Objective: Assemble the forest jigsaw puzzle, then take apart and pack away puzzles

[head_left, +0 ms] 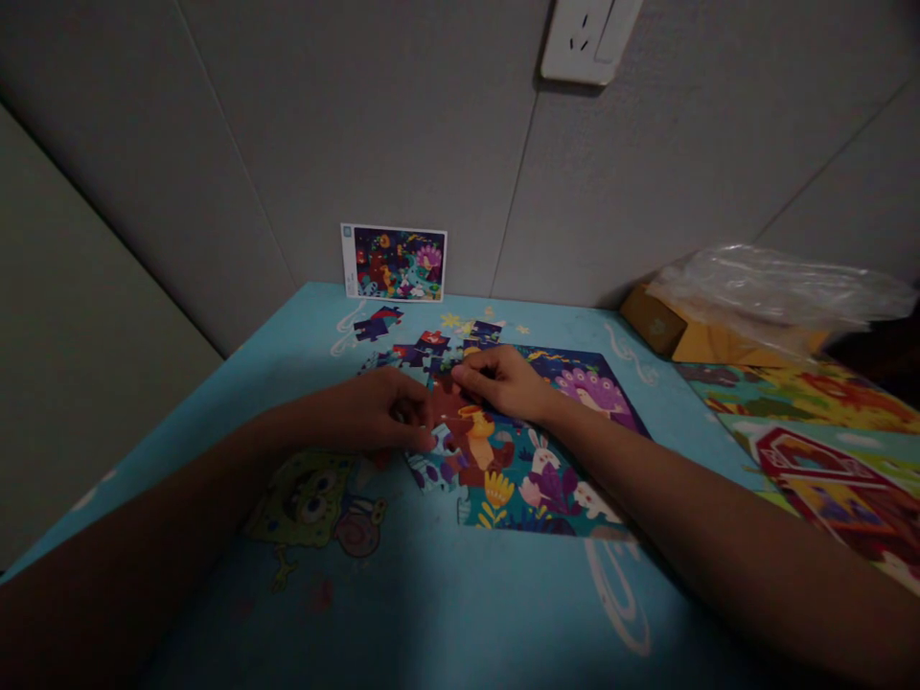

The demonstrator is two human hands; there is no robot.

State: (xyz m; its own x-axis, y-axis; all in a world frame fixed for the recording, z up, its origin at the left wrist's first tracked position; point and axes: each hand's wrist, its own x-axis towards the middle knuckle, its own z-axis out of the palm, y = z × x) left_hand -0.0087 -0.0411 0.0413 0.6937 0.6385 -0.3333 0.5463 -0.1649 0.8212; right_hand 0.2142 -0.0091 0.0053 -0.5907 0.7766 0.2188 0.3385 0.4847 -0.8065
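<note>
A partly joined jigsaw puzzle (536,484) lies on the blue table, showing a fox, a white rabbit, flowers and a pink-purple peacock. My left hand (380,412) is at its left edge, fingers curled, with thumb and fingertips closed at a blue-purple puzzle piece (431,471). Across the puzzle's upper left part rests my right hand (507,381), its thumb and forefinger pinched together above the brown pieces. Whatever may be between those fingertips is hidden. Loose puzzle pieces (378,324) lie behind my hands, and more joined ones (431,347) sit beside the puzzle.
A picture card (399,264) with the same scene leans against the grey wall. At the right are a yellow-brown box (661,321), a clear plastic bag (776,287) and colourful printed sheets (826,460). The table cover (345,613) carries cartoon prints. A wall socket (586,43) is above.
</note>
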